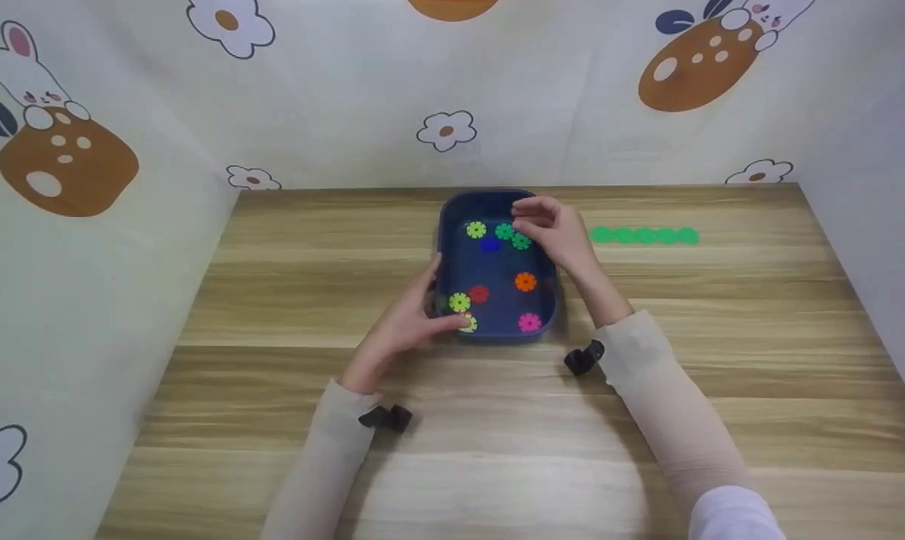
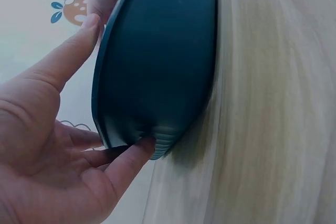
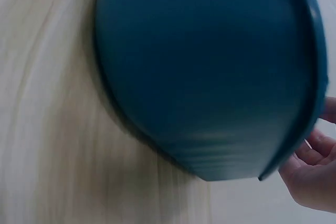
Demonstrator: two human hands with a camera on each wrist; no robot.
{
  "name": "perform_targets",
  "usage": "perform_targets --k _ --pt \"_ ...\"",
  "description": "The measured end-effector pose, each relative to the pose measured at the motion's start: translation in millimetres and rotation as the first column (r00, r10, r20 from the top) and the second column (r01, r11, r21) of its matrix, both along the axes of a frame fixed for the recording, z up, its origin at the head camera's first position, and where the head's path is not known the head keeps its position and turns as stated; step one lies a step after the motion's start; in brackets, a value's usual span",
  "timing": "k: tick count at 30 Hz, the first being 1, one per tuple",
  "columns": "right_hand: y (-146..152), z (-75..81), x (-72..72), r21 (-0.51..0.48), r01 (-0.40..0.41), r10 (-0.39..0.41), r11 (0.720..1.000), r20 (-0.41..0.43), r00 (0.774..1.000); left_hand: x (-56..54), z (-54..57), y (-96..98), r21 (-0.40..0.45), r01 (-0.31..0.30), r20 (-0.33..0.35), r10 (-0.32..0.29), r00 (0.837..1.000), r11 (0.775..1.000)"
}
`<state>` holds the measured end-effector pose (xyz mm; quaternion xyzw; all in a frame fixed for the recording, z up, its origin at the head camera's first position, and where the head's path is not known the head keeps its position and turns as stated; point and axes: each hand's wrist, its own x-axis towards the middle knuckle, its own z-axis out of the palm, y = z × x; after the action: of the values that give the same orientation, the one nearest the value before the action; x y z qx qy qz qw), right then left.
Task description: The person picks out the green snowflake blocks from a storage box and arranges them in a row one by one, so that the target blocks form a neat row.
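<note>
A dark blue plastic basin (image 1: 497, 339) with rounded corners stands on the table. My left hand (image 1: 403, 319) holds its near left side, thumb over the rim and fingers against the outer wall (image 2: 152, 66). My right hand (image 1: 561, 229) is over the far right rim, thumb and fingers bent and apart, nothing visible between them. Just by its fingertips lie green snowflake discs (image 1: 521, 241). Other snowflake discs lie scattered in the basin: yellow (image 1: 476, 229), blue (image 1: 490, 244), orange (image 1: 525, 282), red (image 1: 479, 294) and pink (image 1: 529, 322). The left thumb partly covers one yellow disc.
Right of the basin, a straight row of several green discs (image 1: 645, 236) lies on the wood-grain table (image 1: 310, 270). A patterned cloth (image 1: 347, 112) hangs behind and at the left side. Small black wrist cameras (image 1: 585, 358) sit on both sleeves.
</note>
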<state>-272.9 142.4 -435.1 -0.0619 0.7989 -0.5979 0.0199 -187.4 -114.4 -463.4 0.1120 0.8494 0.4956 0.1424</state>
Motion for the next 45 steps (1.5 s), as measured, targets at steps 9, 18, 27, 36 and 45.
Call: perform_targets --k 9,18,27,36,45 --pt "-21.8 -6.6 -3.0 0.038 -0.027 0.026 0.999 0.03 0.999 -6.3 -2.0 -5.5 0.188 -0.08 -0.001 0.082 0.997 0.979" --pt "-32.1 -13.9 -9.5 0.093 -0.019 0.014 0.996 0.055 0.998 -10.0 -3.2 -6.1 0.27 -0.08 -0.002 0.084 0.996 0.96" --pt "-36.3 -21.2 -19.0 0.256 -0.042 0.008 0.966 0.133 0.991 -10.7 -4.6 -6.6 0.275 -0.09 0.009 0.091 0.996 0.957" --pt "-38.6 -20.2 -18.9 0.396 -0.132 0.059 0.909 0.193 0.979 -11.6 -5.4 -6.9 0.308 -0.069 0.0 0.072 0.997 0.949" --pt "-42.2 -24.0 -15.9 0.308 -0.197 0.133 0.931 0.217 0.967 -12.8 -6.6 -8.6 0.284 -0.082 0.015 0.081 0.997 0.955"
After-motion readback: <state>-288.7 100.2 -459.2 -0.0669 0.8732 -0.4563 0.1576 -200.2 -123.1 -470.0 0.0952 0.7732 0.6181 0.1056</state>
